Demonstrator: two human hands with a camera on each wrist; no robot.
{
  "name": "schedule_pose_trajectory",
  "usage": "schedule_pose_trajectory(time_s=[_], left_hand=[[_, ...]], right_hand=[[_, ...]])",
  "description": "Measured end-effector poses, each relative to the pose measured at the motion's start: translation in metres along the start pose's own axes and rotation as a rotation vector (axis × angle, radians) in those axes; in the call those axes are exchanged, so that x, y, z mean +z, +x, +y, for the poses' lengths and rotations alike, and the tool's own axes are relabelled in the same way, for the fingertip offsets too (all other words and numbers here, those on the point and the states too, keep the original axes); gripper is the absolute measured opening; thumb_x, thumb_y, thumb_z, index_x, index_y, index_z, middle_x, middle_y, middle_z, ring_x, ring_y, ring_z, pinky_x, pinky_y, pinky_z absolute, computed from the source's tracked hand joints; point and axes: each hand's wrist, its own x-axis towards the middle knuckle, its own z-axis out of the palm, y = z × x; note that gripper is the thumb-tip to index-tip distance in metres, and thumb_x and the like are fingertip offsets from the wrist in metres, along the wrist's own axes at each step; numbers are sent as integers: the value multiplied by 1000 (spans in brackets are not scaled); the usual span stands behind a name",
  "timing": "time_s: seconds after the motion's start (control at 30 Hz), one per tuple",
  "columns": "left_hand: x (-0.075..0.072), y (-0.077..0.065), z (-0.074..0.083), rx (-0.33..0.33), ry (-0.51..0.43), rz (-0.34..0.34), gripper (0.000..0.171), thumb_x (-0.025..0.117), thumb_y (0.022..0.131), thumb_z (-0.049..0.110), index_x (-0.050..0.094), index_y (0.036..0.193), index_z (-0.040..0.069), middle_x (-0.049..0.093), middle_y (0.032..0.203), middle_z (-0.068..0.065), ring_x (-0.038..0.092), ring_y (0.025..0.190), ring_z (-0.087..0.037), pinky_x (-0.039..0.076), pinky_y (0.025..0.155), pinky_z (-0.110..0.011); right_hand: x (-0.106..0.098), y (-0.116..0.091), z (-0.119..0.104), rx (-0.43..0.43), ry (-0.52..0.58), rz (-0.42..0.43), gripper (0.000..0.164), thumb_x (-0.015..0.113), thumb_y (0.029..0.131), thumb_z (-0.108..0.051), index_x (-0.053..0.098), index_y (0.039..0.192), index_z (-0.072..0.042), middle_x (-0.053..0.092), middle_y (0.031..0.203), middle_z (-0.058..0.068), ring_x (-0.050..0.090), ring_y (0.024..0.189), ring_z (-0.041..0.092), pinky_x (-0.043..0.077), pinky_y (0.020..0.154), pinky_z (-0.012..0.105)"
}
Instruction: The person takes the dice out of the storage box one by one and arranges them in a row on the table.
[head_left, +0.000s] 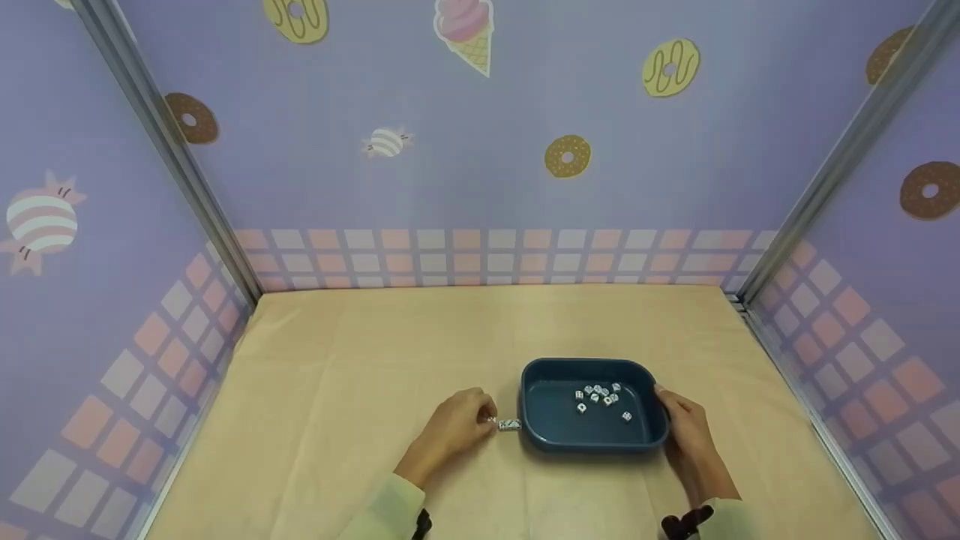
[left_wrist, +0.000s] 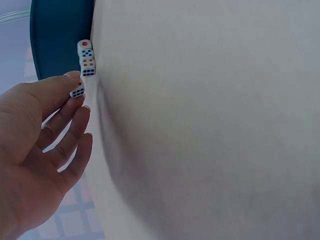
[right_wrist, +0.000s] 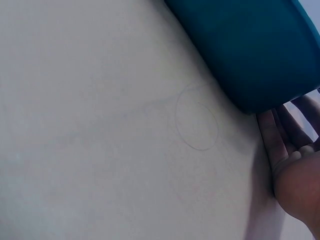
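Note:
My left hand (head_left: 455, 424) pinches a white die (left_wrist: 77, 91) between thumb and fingertips, just left of a short row of dice (head_left: 510, 425). Red and blue pips show on that row (left_wrist: 86, 58) in the left wrist view. It lies on the cloth against the left side of a dark blue-green tray (head_left: 570, 439). Several loose dice (head_left: 595, 397) are scattered inside the tray, mostly toward its right half. At the tray's right end my right hand (head_left: 688, 427) holds the wall, its fingers (right_wrist: 272, 137) partly hidden behind the tray in the right wrist view.
A pale yellow cloth (head_left: 375, 337) covers the table. Purple walls with printed sweets (head_left: 495, 180) enclose the back and both sides, with metal posts (head_left: 172, 150) at the corners.

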Motion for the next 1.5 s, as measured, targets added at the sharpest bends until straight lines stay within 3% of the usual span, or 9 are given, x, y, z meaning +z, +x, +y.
schedule_pose_trajectory(time_s=[0.13, 0.33, 0.6, 0.83, 1.0, 1.17, 1.33, 1.5], left_hand=[[5, -1, -1, 4, 22, 1, 11, 86, 91, 23, 77, 95, 18, 63, 90, 7, 55, 80, -6, 52, 73, -30], [10, -1, -3, -20, 20, -5, 12, 87, 90, 25, 77, 93, 18, 62, 88, 11, 55, 79, -5, 52, 73, -30], [13, 3, -4, -3, 16, 8, 11, 88, 90, 23, 78, 92, 18, 61, 86, 9, 53, 77, -6, 50, 72, -29], [15, 4, -4, 3, 25, 8, 10, 87, 89, 21, 78, 92, 18, 61, 86, 8, 53, 77, -6, 50, 72, -30], [12, 4, -4, 2, 22, -15, 12, 87, 90, 24, 78, 95, 17, 62, 89, 8, 54, 79, -7, 52, 74, -31], [2, 4, -2, -21, -60, -47, 20, 84, 93, 25, 78, 105, 11, 66, 99, 2, 62, 89, -14, 55, 82, -34], [-10, 11, 8, -26, -143, -17, 25, 80, 97, 22, 76, 114, 4, 66, 106, -3, 66, 99, -23, 57, 88, -38], [-10, 22, 32, 51, -116, 67, 29, 79, 98, 27, 75, 118, 6, 65, 110, -2, 65, 104, -20, 57, 91, -37]], right_hand=[[1, 0, 1, 11, 0, 9, 66, 65, 106, -45, 55, 149, 4, 49, 159, 19, 45, 149, 27, 36, 122, 40], [1, -1, 1, 10, -16, -13, 66, 64, 107, -42, 51, 152, 5, 44, 162, 21, 35, 155, 32, 28, 126, 44], [3, -1, -1, 0, 10, 11, 64, 66, 106, -41, 56, 148, 6, 49, 159, 21, 43, 150, 29, 33, 124, 42], [2, -1, 0, -2, -15, -10, 65, 64, 107, -40, 52, 151, 6, 45, 161, 22, 38, 153, 33, 29, 126, 44], [0, -2, 0, -24, -57, -1, 64, 62, 108, -41, 53, 150, 6, 45, 161, 23, 37, 154, 35, 27, 127, 44], [0, -3, 0, -15, -60, -5, 67, 63, 107, -44, 53, 151, 5, 45, 161, 23, 37, 154, 35, 27, 127, 45], [0, -2, -1, 22, -31, -19, 68, 64, 106, -44, 51, 153, 4, 44, 162, 21, 36, 154, 32, 28, 126, 44], [-4, 0, -5, 16, -95, -43, 71, 62, 107, -46, 49, 153, 7, 41, 163, 24, 33, 156, 36, 24, 127, 48]])
